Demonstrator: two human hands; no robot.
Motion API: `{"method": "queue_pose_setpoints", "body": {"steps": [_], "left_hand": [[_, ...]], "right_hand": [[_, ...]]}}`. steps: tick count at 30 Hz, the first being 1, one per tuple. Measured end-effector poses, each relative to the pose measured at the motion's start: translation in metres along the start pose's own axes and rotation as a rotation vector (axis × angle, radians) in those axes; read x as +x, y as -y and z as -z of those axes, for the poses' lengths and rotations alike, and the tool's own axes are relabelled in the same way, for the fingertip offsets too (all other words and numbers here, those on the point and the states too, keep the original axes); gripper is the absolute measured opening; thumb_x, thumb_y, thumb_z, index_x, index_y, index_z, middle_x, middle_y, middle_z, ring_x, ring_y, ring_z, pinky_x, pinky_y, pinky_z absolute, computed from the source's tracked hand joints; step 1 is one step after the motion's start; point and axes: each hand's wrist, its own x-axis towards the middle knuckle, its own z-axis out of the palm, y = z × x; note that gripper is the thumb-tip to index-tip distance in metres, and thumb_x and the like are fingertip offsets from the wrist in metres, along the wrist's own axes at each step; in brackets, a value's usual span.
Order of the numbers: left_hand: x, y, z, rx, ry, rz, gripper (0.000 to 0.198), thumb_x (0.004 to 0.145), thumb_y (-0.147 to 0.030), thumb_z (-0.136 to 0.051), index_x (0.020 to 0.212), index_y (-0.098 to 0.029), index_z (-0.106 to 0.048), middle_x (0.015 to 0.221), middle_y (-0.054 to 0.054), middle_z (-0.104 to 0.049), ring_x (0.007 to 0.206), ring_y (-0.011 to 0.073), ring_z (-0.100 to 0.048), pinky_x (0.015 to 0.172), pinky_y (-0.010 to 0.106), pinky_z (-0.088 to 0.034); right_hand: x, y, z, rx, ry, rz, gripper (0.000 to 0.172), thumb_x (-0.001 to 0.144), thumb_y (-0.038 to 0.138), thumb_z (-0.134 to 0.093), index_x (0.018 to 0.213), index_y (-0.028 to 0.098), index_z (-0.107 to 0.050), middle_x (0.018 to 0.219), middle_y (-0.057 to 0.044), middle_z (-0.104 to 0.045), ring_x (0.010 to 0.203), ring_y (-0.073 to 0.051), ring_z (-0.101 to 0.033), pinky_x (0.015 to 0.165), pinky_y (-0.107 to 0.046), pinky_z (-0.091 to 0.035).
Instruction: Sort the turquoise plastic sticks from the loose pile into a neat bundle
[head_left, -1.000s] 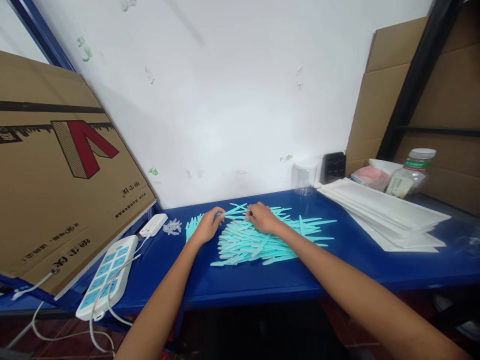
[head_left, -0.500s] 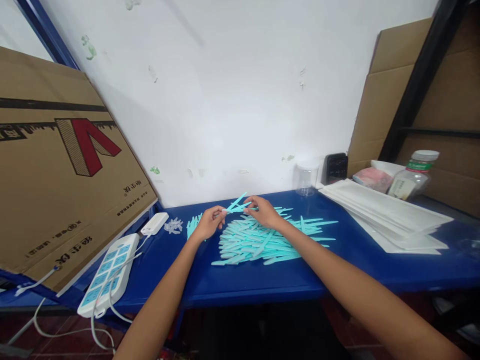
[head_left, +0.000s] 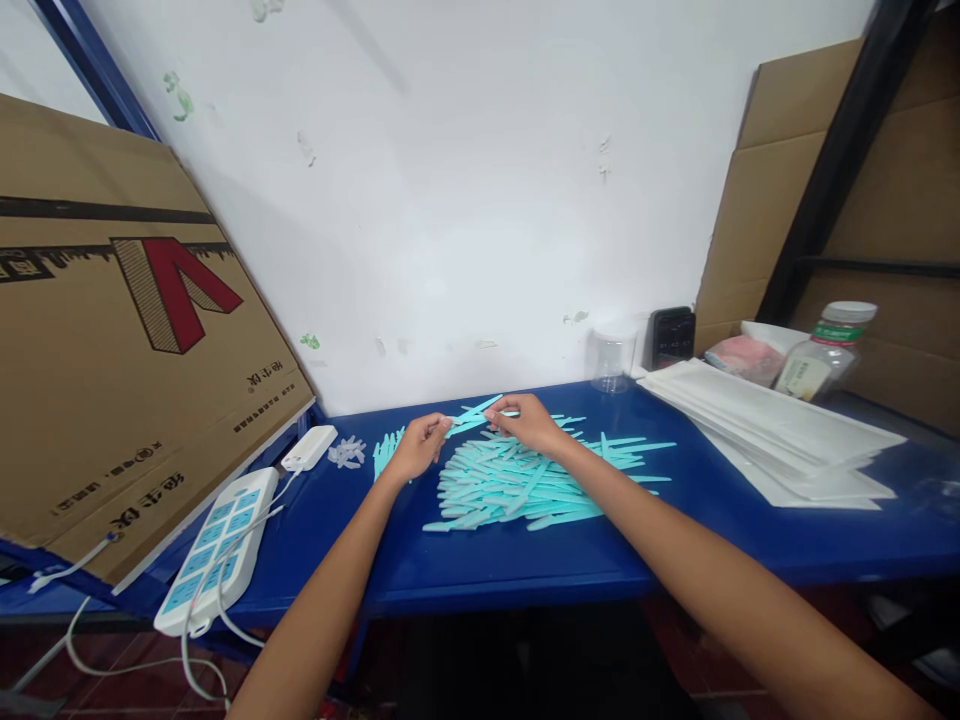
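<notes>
My left hand (head_left: 422,446) is closed in a pinch on slim turquoise eyebrow razors (head_left: 474,416), which slant up to the right and cross each other between my hands. My right hand (head_left: 527,424) pinches the far end of a razor, with thumb and forefinger together. Under and beside my right hand lies a large loose pile of the same razors (head_left: 510,485), handles pointing mostly right. A smaller, neater row of razors (head_left: 385,452) rests left of my left hand. Further left is a little heap of clear plastic caps (head_left: 347,452).
A white power strip (head_left: 219,550) with cables and a white adapter (head_left: 309,447) sit left, beside a big carton (head_left: 135,350). A clear jar (head_left: 613,360), a black timer-like device (head_left: 672,338), white paper sheets (head_left: 772,430) and a bottle (head_left: 823,355) stand or lie right.
The razors between my hands have tipped lower, from pointing steeply up to a flatter slant. My right fingers have moved slightly left and now meet a razor's end.
</notes>
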Motion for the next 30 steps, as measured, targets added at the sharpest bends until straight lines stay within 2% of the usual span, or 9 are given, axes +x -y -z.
{"method": "queue_pose_setpoints", "body": {"steps": [6, 13, 20, 25, 30], "left_hand": [[0.0, 0.0004, -0.0006, -0.051, 0.028, 0.029, 0.046, 0.092, -0.064, -0.054, 0.08, -0.02, -0.05, 0.053, -0.01, -0.033, 0.037, 0.0065, -0.033, 0.039, 0.02, -0.029], [0.0014, 0.0065, -0.0001, -0.074, 0.045, 0.041, 0.046, 0.091, -0.063, -0.057, 0.085, -0.018, -0.057, 0.051, -0.011, -0.031, 0.036, 0.0067, -0.033, 0.039, 0.02, -0.03], [0.0038, 0.0067, -0.003, -0.11, 0.012, 0.035, 0.051, 0.09, -0.068, -0.054, 0.081, -0.017, -0.057, 0.051, -0.011, -0.03, 0.036, 0.0061, -0.031, 0.039, 0.021, -0.032], [0.0045, 0.0051, -0.0031, -0.112, -0.018, 0.034, 0.053, 0.089, -0.069, -0.054, 0.077, -0.018, -0.055, 0.05, -0.011, -0.027, 0.035, 0.0061, -0.03, 0.039, 0.021, -0.031], [0.0039, 0.0016, -0.0023, -0.103, -0.048, 0.031, 0.051, 0.088, -0.067, -0.057, 0.072, -0.019, -0.05, 0.051, -0.01, -0.026, 0.035, 0.006, -0.032, 0.039, 0.02, -0.029]], "right_hand": [[0.0007, -0.0024, 0.0019, 0.081, -0.005, -0.069, 0.037, 0.084, 0.051, -0.072, 0.087, 0.014, -0.069, 0.082, -0.01, -0.075, 0.054, -0.011, -0.057, 0.053, -0.024, -0.051], [-0.0036, -0.001, 0.0033, 0.022, 0.156, -0.082, 0.037, 0.077, 0.05, -0.079, 0.079, 0.013, -0.073, 0.064, -0.005, -0.069, 0.052, -0.012, -0.056, 0.049, -0.023, -0.045], [-0.0054, 0.0005, 0.0038, 0.002, 0.221, -0.062, 0.045, 0.076, 0.058, -0.077, 0.067, 0.015, -0.071, 0.058, -0.004, -0.068, 0.052, -0.013, -0.056, 0.049, -0.022, -0.042], [-0.0047, -0.0025, 0.0024, 0.02, 0.222, -0.081, 0.043, 0.077, 0.057, -0.077, 0.072, 0.014, -0.072, 0.061, -0.004, -0.069, 0.05, -0.011, -0.055, 0.047, -0.021, -0.042], [-0.0027, -0.0055, -0.0009, 0.059, 0.17, -0.111, 0.039, 0.083, 0.05, -0.075, 0.096, 0.014, -0.069, 0.067, -0.005, -0.072, 0.049, -0.011, -0.057, 0.046, -0.019, -0.046]]}}
